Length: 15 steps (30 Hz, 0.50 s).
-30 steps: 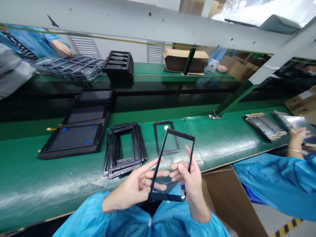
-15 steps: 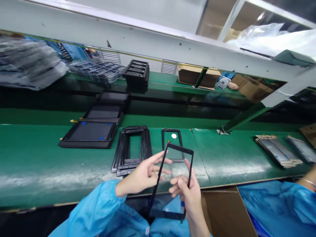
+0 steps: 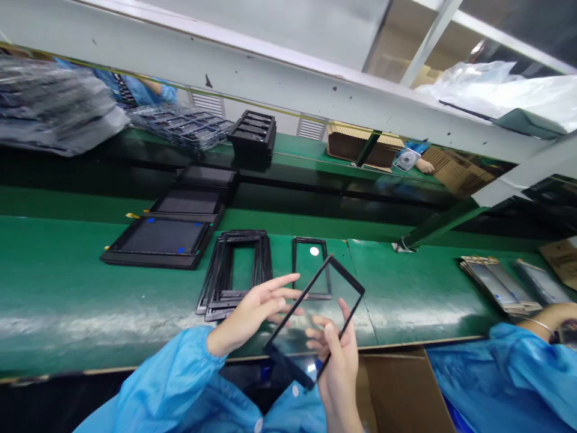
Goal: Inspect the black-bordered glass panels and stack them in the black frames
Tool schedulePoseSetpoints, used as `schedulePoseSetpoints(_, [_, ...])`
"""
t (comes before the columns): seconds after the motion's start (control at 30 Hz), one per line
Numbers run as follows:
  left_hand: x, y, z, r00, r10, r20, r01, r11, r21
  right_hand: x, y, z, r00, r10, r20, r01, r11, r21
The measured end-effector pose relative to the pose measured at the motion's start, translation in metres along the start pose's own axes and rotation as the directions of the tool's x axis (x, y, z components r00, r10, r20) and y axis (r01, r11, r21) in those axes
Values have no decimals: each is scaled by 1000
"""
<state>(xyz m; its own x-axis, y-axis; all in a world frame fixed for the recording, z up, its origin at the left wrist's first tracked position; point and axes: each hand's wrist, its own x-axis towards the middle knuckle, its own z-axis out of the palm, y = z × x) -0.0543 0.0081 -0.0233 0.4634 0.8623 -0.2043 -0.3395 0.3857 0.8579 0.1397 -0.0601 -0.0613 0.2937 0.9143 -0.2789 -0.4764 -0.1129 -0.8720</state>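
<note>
Right hand [image 3: 338,367] grips a black-framed glass panel [image 3: 315,319] over the green bench [image 3: 67,300].
Head view: the right fingers curl round the panel's lower right edge, some seen only through the glass. The left hand's [image 3: 252,313] fingers spread wide, empty, tips just beside the panel's left edge. The panel now tilts further than before, above a single black frame [image 3: 311,270], beside a stack of black frames [image 3: 234,270].

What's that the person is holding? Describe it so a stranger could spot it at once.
Find the long green workbench crossing the view. Near its edge, the person's right hand grips a glass panel with a thin black border, tilted diagonally, left hand open beside it. Unlike the black frames lying on the bench, it is held up.
</note>
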Motion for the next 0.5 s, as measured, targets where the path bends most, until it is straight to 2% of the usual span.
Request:
schedulePoseSetpoints(0.1, [-11,-9,-3,992,9,-128,-16,999,-52,5,7,2,999,-11,-46,14,996,83])
schedulePoseSetpoints(0.23, [-23,-9,-6,965,65,-255,-54,997,48,-6,21,0,998,58,-2,-57,982,179])
schedulePoseSetpoints(0.4, [-30,10,0,965,106,-240,-97,994,48,-23,28,-8,995,95,14,-96,971,217])
schedulePoseSetpoints(0.5, [-33,19,8,966,104,-239,-74,989,131,-24,25,-14,994,101,39,-107,976,187])
